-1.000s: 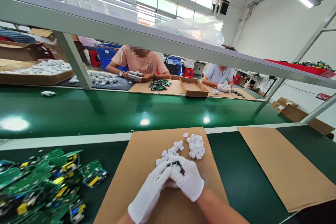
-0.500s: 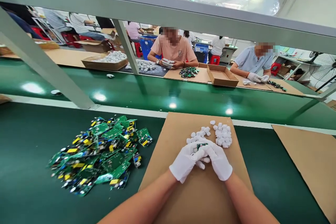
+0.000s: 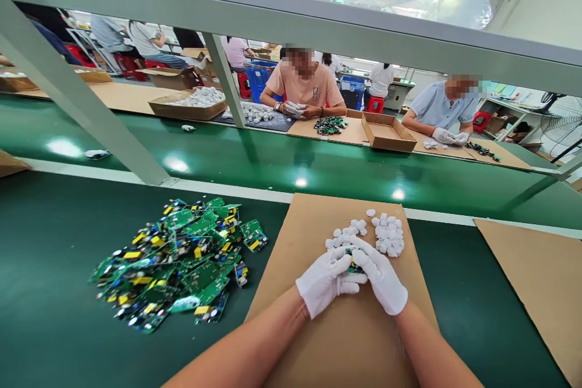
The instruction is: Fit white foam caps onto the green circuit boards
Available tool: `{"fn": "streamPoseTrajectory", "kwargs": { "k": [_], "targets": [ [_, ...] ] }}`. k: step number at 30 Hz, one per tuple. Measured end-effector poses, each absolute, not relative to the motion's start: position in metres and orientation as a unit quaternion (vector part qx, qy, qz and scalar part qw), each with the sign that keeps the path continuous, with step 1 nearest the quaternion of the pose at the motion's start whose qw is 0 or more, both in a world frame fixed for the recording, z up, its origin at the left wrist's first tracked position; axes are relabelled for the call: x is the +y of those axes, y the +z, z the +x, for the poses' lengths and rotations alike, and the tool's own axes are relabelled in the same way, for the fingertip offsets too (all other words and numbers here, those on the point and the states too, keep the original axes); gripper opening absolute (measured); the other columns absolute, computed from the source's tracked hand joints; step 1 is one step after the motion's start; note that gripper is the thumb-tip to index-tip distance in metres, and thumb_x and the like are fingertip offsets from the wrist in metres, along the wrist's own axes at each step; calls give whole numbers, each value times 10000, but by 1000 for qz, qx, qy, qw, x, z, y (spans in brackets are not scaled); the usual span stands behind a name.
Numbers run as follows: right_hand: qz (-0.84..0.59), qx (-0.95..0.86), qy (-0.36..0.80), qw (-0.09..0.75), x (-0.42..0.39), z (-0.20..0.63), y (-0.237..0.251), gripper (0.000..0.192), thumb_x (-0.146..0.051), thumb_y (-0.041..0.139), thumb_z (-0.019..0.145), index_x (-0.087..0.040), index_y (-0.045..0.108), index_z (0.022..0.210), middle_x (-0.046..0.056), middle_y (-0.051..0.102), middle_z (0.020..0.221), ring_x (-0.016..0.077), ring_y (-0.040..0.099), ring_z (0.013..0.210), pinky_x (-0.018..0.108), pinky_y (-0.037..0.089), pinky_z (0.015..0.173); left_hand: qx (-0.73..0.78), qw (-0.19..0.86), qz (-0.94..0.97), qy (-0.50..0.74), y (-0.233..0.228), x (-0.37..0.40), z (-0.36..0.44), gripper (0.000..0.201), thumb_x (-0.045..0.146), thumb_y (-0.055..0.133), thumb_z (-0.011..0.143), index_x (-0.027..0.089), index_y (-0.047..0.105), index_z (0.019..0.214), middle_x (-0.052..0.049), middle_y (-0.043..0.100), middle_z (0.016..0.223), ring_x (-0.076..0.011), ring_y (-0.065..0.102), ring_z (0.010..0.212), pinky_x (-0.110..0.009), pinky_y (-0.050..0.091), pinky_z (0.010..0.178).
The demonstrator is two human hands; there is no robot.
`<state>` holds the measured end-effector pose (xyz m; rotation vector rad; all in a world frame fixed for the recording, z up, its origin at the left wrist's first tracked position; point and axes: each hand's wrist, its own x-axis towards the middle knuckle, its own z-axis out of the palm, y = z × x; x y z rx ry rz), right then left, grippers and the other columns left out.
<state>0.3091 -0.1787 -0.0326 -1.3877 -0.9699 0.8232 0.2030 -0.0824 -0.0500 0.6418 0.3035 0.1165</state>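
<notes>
On the flat cardboard sheet (image 3: 291, 315), the white cotton-gloved left hand (image 3: 325, 279) and right hand (image 3: 381, 276) together pinch a small green circuit board (image 3: 350, 267).

**Gloved hands pinch a small board over the cardboard**

Both white-gloved hands meet above a cardboard sheet (image 3: 350, 339) on the green surface (image 3: 54, 291). The left hand (image 3: 325, 282) and right hand (image 3: 382, 279) hold a small green circuit board (image 3: 351, 265) between their fingers (image 3: 361, 254). White plastic caps (image 3: 386, 233) lie just beyond; a heap of circuit boards (image 3: 182, 260) lies to the left.
</notes>
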Motion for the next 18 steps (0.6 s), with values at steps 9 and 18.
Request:
{"fn": "streamPoseTrajectory", "kwargs": {
  "k": [9, 18],
  "targets": [
    [-636, -447, 350, 522, -190, 316, -36, 547, -361, 584, 811, -224, 436, 1319, 66, 543, 1271, 248, 525, 1125, 382, 449, 938, 110, 939, 325, 15, -49, -82, 200, 299, 307, 700, 703, 157, 608, 945, -44, 611, 809, -131, 633, 695, -177, 463, 534],
    [-716, -478, 178, 477, -186, 316, -50, 658, -260, 621, 740, -233, 382, 1353, 67, 606, 1164, 238, 588, 1002, 369, 493, 860, 109, 930, 348, 31, -47, -76, 204, 230, 301, 642, 759, 125, 620, 906, -48, 579, 781, -110, 571, 686, -258, 488, 670]
  ]
}}
